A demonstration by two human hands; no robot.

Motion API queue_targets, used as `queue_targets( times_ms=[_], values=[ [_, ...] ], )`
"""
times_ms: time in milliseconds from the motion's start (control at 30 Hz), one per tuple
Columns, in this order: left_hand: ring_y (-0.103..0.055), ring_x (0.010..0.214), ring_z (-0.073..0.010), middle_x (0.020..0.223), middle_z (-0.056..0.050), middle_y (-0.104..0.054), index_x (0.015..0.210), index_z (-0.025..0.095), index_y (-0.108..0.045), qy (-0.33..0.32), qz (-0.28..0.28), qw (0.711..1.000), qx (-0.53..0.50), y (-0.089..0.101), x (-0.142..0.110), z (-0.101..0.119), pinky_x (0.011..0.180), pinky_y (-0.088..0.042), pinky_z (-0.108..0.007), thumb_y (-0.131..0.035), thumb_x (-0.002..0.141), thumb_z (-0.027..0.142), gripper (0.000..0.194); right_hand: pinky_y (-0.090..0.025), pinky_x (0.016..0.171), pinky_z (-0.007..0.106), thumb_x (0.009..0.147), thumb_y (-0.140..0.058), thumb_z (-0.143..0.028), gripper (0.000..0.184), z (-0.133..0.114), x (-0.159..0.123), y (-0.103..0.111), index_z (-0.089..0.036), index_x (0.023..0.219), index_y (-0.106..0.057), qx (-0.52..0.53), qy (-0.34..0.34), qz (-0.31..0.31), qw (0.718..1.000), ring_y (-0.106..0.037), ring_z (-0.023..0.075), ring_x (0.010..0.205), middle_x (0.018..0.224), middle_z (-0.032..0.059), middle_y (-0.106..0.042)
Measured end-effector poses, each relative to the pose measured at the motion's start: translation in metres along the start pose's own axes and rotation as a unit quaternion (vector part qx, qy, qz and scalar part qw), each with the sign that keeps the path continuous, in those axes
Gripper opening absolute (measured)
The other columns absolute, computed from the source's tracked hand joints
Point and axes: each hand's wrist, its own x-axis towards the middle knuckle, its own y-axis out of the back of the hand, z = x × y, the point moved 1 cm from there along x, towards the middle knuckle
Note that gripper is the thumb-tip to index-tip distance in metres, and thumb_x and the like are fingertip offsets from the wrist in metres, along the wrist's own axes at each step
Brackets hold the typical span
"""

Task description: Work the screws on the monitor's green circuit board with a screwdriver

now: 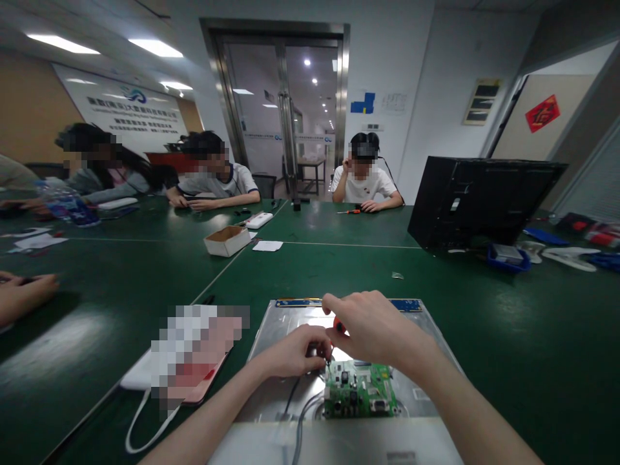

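Note:
A green circuit board (361, 391) lies on the back of a silver display panel (264, 336) in front of me. My right hand (378, 326) is closed around a red-handled screwdriver (340, 325), its tip pointing down at the board's upper left corner. Most of the handle is covered by my fingers. Beside that tip, my left hand (300, 352) has its fingers pinched together; what they hold, if anything, is hidden. A grey cable (300, 420) runs from the board's left side toward me. Along the panel's far edge sits a narrow blue circuit strip (407, 305).
Left of the panel, a phone (223, 349) and a white object with a strap (138, 371) lie on the green table (334, 265). Farther off stand a small open box (227, 241) and a black monitor (484, 200). Other people sit around the table; one's hand (36, 290) is at left.

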Motion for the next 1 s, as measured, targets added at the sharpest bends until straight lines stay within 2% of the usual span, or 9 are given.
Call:
queue_targets(
  times_ms=[167, 267, 400, 533, 633, 733, 900, 1000],
  values=[
    [-0.057, 0.075, -0.0179, 0.081, -0.001, -0.065, 0.084, 0.015, -0.064, -0.011, 0.008, 1.000, 0.005, 0.0006, 0.0012, -0.0016, 0.070, -0.046, -0.026, -0.060, 0.067, 0.008, 0.018, -0.030, 0.052, 0.028, 0.086, -0.060, -0.027, 0.022, -0.0004, -0.0024, -0.0005, -0.019, 0.107, -0.056, 0.010, 0.023, 0.009, 1.000, -0.068, 0.0203, 0.074, 0.094, 0.0051, -0.073],
    [-0.058, 0.075, -0.0181, 0.079, 0.000, -0.064, 0.081, 0.016, -0.063, -0.018, -0.006, 1.000, 0.009, 0.0024, 0.0006, 0.0038, 0.069, -0.045, -0.026, -0.059, 0.067, 0.008, 0.017, -0.032, 0.054, 0.028, 0.091, -0.059, -0.040, 0.023, -0.0010, -0.0003, -0.0018, -0.021, 0.104, -0.059, 0.003, -0.007, 0.017, 1.000, -0.069, 0.0219, 0.075, 0.090, 0.0048, -0.074],
    [-0.058, 0.073, -0.0168, 0.081, 0.000, -0.064, 0.081, 0.017, -0.062, 0.009, -0.003, 1.000, -0.001, 0.0029, -0.0008, 0.0060, 0.065, -0.044, -0.024, -0.061, 0.070, 0.011, 0.013, -0.033, 0.054, 0.028, 0.098, -0.046, -0.052, 0.035, 0.0001, 0.0030, -0.0026, -0.022, 0.097, -0.063, -0.029, -0.050, 0.012, 0.998, -0.070, 0.0240, 0.073, 0.081, 0.0072, -0.073],
    [-0.057, 0.070, -0.0164, 0.078, -0.001, -0.063, 0.083, 0.016, -0.063, 0.005, 0.003, 1.000, -0.017, 0.0000, -0.0001, -0.0006, 0.064, -0.044, -0.024, -0.061, 0.068, 0.010, 0.015, -0.030, 0.053, 0.028, 0.095, -0.053, -0.036, 0.019, -0.0006, 0.0015, -0.0025, -0.021, 0.101, -0.062, -0.026, -0.037, 0.001, 0.999, -0.069, 0.0229, 0.073, 0.082, 0.0059, -0.073],
    [-0.056, 0.072, -0.0169, 0.078, -0.001, -0.063, 0.081, 0.015, -0.063, 0.000, 0.009, 1.000, -0.006, -0.0006, 0.0011, -0.0033, 0.065, -0.044, -0.024, -0.060, 0.066, 0.009, 0.017, -0.027, 0.051, 0.028, 0.088, -0.056, -0.025, 0.023, -0.0024, -0.0015, -0.0021, -0.018, 0.110, -0.057, -0.002, -0.019, 0.020, 1.000, -0.069, 0.0222, 0.073, 0.092, 0.0064, -0.074],
    [-0.057, 0.075, -0.0181, 0.080, -0.001, -0.065, 0.080, 0.016, -0.064, -0.009, 0.009, 1.000, 0.010, 0.0012, 0.0014, 0.0000, 0.069, -0.045, -0.026, -0.060, 0.066, 0.008, 0.017, -0.027, 0.051, 0.029, 0.087, -0.058, -0.028, 0.025, -0.0036, -0.0019, -0.0023, -0.018, 0.110, -0.056, 0.013, -0.007, 0.019, 1.000, -0.070, 0.0226, 0.076, 0.096, 0.0068, -0.074],
    [-0.058, 0.074, -0.0180, 0.081, -0.001, -0.064, 0.082, 0.016, -0.063, -0.008, -0.004, 1.000, -0.004, 0.0033, 0.0005, 0.0061, 0.068, -0.044, -0.025, -0.060, 0.068, 0.006, 0.018, -0.029, 0.052, 0.028, 0.095, -0.055, -0.040, 0.020, -0.0034, 0.0024, -0.0028, -0.021, 0.095, -0.061, -0.016, -0.027, 0.014, 0.999, -0.070, 0.0224, 0.074, 0.084, 0.0044, -0.074],
    [-0.057, 0.072, -0.0170, 0.079, 0.000, -0.063, 0.082, 0.016, -0.062, -0.001, -0.002, 1.000, -0.012, 0.0023, 0.0002, 0.0056, 0.065, -0.043, -0.024, -0.061, 0.067, 0.007, 0.017, -0.029, 0.052, 0.028, 0.097, -0.051, -0.037, 0.019, -0.0042, 0.0021, -0.0018, -0.022, 0.093, -0.061, -0.025, -0.026, 0.008, 0.999, -0.069, 0.0214, 0.072, 0.082, 0.0039, -0.074]
  ],
)
